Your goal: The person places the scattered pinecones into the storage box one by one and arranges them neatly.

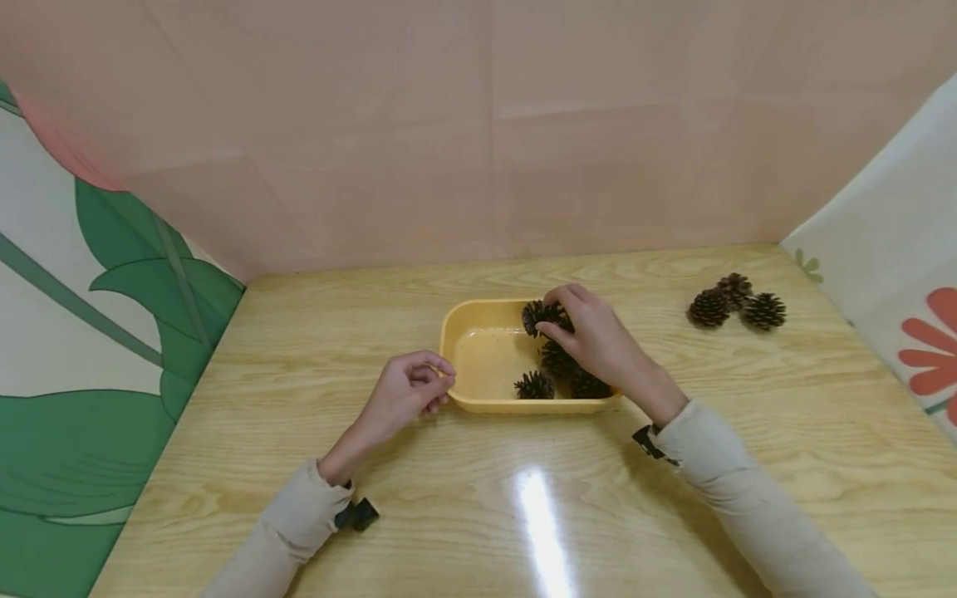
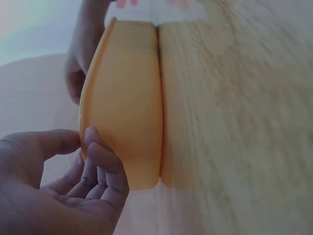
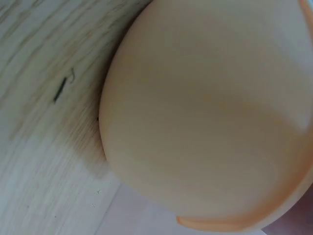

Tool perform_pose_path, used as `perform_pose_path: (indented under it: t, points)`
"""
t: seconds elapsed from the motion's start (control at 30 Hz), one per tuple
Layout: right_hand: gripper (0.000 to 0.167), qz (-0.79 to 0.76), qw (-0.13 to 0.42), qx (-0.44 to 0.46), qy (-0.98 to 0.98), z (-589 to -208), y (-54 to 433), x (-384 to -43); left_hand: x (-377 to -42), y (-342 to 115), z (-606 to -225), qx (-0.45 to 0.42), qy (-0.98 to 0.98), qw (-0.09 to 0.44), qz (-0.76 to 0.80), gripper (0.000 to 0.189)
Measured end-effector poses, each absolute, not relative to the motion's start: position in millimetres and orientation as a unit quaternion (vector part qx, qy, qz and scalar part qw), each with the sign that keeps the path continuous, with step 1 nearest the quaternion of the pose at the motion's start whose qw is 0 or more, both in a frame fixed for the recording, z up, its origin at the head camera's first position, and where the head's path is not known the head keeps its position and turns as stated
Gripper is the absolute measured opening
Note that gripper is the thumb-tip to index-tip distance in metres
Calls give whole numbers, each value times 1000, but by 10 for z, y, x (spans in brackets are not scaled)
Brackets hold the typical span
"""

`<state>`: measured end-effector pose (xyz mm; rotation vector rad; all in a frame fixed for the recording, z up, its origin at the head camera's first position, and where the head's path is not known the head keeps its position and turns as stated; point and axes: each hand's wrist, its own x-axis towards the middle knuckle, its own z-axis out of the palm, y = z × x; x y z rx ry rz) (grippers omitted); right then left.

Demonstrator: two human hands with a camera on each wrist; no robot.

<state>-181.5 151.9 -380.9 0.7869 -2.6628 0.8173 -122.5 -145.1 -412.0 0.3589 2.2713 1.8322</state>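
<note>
A yellow rectangular plastic tray (image 1: 478,405) with rounded corners stands on the table with several brown pine cones in its right half. My left hand (image 1: 409,386) pinches the tray's left rim; in the left wrist view the thumb lies at the rim and the curled fingers of the left hand (image 2: 78,181) are against the outer wall. Over the tray's back right part, my right hand (image 1: 598,336) holds a pine cone (image 1: 540,317) between thumb and fingers. Another pine cone (image 1: 534,385) lies near the front wall. In the right wrist view the tray's outer wall (image 3: 205,112) hides the held cone.
Three pine cones (image 1: 763,311) sit close together at the back right of the wooden table (image 1: 336,324). A pink cloth (image 1: 374,149) hangs behind the table, and patterned cloths flank both sides. Small dark bits (image 3: 60,90) lie on the tabletop beside the tray.
</note>
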Motion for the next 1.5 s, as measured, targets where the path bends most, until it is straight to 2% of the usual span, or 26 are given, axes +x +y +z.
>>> perform_pose_path:
  t: [0.6, 1.5]
  points:
    - [40, 253, 81, 243, -933, -3742, 1615, -1807, -1216, -1464, -4125, 119, 774, 101, 613, 17]
    - [41, 259, 90, 172, -946, -3304, 2219, -1878, -1221, -1477, -4109, 113, 766, 112, 623, 18]
